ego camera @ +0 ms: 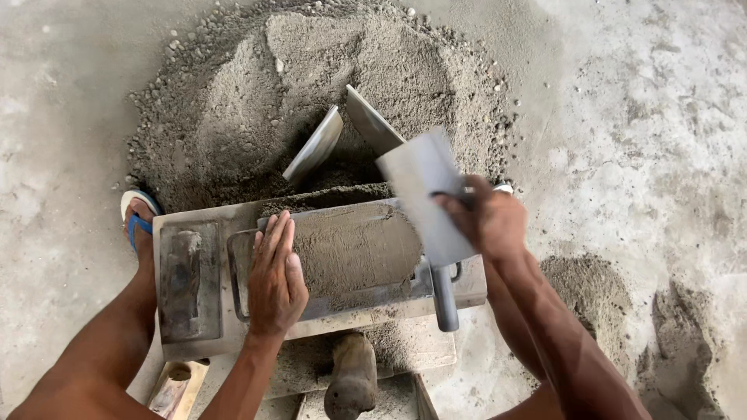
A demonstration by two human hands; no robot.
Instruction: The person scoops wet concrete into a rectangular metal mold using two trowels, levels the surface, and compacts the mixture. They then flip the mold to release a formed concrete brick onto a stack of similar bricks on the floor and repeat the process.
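We see the left hand [274, 276] laid flat, palm down, on the left end of the metal mould [342, 260], its fingers [274, 237] straight and pressed together, gripping nothing. The fingertips point away from us and end at the mould's far rim; the damp cement mix [354, 245] packed in the mould begins just beside the hand's right edge.

The right hand [486, 222] has its fingers closed around the handle of a flat steel trowel [424, 198]. The blade is tilted, its broad face turned toward us, and hangs above the right end of the mould, extending up and left from the knuckles.

The mould rests on a grey press frame [191, 288], which also carries a rectangular block plate [189, 281] left of the hand. A cylindrical grey handle [444, 299] projects toward us at the mould's right.

Behind the mould lies a heap of sand and cement [311, 85] on the concrete floor [646, 117], with a shovel blade [315, 145] stuck in it. A foot in a blue sandal [138, 214] stands left of the frame.
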